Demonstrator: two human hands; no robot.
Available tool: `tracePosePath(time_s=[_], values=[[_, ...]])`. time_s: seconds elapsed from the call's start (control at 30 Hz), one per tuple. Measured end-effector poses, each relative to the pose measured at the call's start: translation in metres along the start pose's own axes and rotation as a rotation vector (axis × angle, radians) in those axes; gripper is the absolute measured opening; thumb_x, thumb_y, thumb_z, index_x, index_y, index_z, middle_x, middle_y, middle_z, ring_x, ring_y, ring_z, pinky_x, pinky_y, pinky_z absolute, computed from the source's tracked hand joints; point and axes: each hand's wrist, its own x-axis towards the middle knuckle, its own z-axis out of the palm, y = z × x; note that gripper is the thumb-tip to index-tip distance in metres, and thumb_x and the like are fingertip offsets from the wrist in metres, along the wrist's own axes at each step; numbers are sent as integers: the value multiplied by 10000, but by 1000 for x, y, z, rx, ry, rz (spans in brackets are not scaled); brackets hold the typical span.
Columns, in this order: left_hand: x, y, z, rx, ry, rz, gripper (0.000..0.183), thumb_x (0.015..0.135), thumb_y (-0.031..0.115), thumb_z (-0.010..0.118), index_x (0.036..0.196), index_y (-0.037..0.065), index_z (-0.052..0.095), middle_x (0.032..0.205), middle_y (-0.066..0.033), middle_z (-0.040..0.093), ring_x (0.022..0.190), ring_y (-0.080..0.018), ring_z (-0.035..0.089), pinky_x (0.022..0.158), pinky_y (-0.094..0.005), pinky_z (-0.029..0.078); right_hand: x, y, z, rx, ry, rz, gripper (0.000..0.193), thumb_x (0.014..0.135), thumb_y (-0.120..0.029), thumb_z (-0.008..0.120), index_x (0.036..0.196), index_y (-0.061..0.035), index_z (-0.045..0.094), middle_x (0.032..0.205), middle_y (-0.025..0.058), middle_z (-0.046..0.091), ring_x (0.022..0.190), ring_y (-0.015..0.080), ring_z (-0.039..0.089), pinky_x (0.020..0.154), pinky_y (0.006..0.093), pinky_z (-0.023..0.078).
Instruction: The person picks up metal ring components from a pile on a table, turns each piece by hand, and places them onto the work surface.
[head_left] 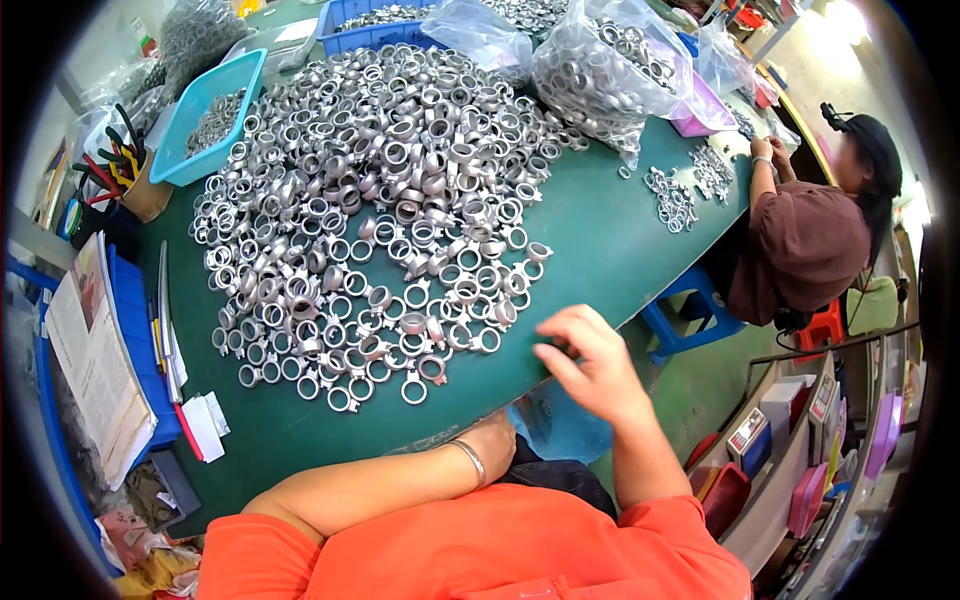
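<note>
A wide heap of silver-grey metal rings (400,150), each with a small lug, covers much of the green table (600,240). Closest to me the heap thins into loose rings. My right hand (592,362) is raised over the table's near edge, to the right of the rings; its fingers are curled with the thumb apart, and nothing shows in it. My left hand (488,442), a bracelet on its wrist, rests low at the table edge in front of my body, its fingers hidden. Beside it a translucent blue plastic bag (562,425) hangs below the edge.
A turquoise basket (180,165) of small parts and a blue crate (385,35) stand behind the heap. A clear bag (600,75) of rings is at the back right. A co-worker (800,235) sits at the right beside smaller piles. Pliers (120,155) fill a holder at left.
</note>
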Motion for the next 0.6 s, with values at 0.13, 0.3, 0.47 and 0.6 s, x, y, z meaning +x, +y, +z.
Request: tracePosePath(time_s=[0.13,0.3,0.47,0.6], values=[[5,1,6,34,20,-17,396,837,145,343,1099,-118,483,1160,-273,469,1106,-349,437,986,-391,285,20,1,30,-196,95,-74,247,665,-149,709,828,-22,573,832,102,529,756,273,540,653,340,451],[4,0,-8,-72,-171,-8,402,855,119,306,1154,-118,432,1239,-303,378,1159,-371,384,1006,-400,266,16,9,33,242,182,179,101,776,-35,599,857,6,554,778,79,572,637,156,566,546,252,464],[1,-1,-8,-52,-171,-2,423,851,104,305,1207,-111,383,1279,-299,343,1201,-374,347,1012,-400,270,9,13,20,810,46,542,139,856,-37,486,966,35,531,781,88,606,577,83,543,514,207,465],[-2,-4,-15,-84,-215,21,446,854,109,300,1249,-93,348,1300,-299,314,1236,-373,304,1028,-405,248,6,13,15,944,7,550,138,850,-17,475,964,28,539,781,115,615,551,85,538,470,198,443]])
